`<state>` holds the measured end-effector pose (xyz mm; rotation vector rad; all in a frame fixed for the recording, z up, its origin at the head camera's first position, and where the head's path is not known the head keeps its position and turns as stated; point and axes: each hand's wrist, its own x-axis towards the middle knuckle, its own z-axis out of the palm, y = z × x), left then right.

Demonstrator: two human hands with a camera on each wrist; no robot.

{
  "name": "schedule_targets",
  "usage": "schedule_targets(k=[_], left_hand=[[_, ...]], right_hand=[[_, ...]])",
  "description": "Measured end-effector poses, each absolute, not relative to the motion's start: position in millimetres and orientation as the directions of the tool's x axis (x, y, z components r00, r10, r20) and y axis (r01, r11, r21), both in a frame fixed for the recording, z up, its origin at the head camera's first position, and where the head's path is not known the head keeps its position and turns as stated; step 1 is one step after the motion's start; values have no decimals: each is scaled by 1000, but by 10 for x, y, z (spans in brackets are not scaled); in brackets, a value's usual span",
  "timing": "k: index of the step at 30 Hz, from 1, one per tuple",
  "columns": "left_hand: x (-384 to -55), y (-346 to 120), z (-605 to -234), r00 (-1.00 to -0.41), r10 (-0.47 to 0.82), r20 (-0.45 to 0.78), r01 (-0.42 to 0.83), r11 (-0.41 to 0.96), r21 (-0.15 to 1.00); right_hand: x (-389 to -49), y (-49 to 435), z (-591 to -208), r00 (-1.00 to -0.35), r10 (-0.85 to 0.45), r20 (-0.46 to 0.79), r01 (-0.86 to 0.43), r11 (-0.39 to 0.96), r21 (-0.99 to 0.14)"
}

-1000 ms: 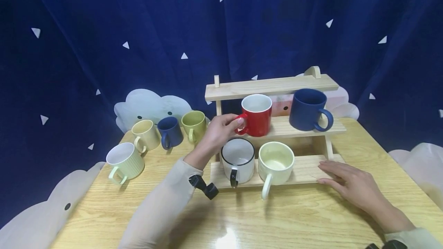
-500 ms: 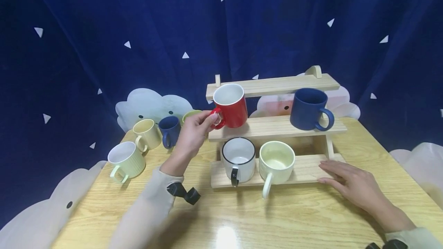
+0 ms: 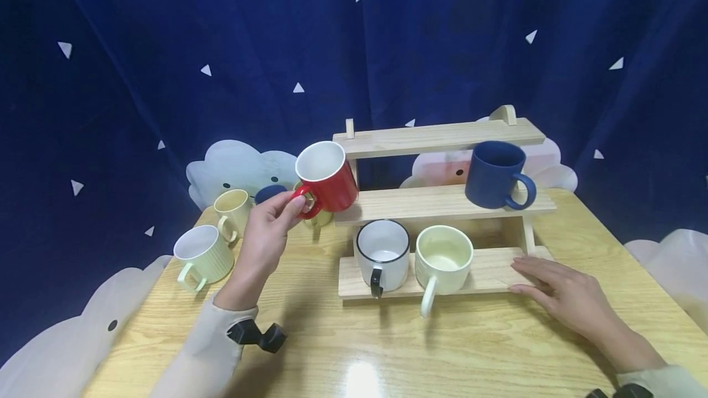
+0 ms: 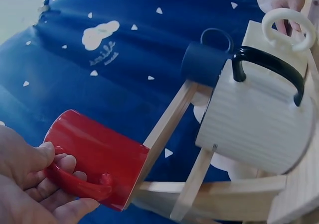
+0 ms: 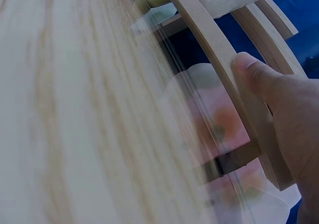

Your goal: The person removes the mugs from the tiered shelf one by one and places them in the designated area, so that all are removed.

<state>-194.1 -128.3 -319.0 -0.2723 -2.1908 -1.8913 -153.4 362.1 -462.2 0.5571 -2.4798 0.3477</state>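
Note:
My left hand [image 3: 265, 235] holds a red mug [image 3: 335, 188] with a white inside by its handle, in the air just left of the wooden rack's middle shelf. In the left wrist view the thumb and fingers close round the red handle [image 4: 82, 184]. My right hand [image 3: 572, 296] rests at the right end of the bottom shelf [image 3: 492, 269], thumb along its front edge, fingers fairly straight. A navy mug [image 3: 492, 177] stands on the middle shelf's right side. On the bottom shelf are a white black-rimmed mug [image 3: 387, 269] and a cream mug [image 3: 442, 272].
Left on the table [image 3: 310, 336] stand a ribbed pale green mug [image 3: 212, 260], a yellow mug [image 3: 235, 210], and a blue mug [image 3: 270, 193] partly behind my left hand. A green mug [image 3: 319, 220] is mostly hidden by the red one. A blue curtain [image 3: 249, 48] hangs behind.
My left hand has carried the red mug leftward off the middle shelf, lifting it and then lowering it slightly beyond the rack's left end. My right hand has stayed in place.

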Motion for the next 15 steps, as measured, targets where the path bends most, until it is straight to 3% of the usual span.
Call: schedule_targets(k=[15], left_hand=[[-1698,-1708,-3465,-957,-172,233,216,116,970]], right_hand=[[-1539,3621,-4612,-768,-311,560,-450,884,-125]])
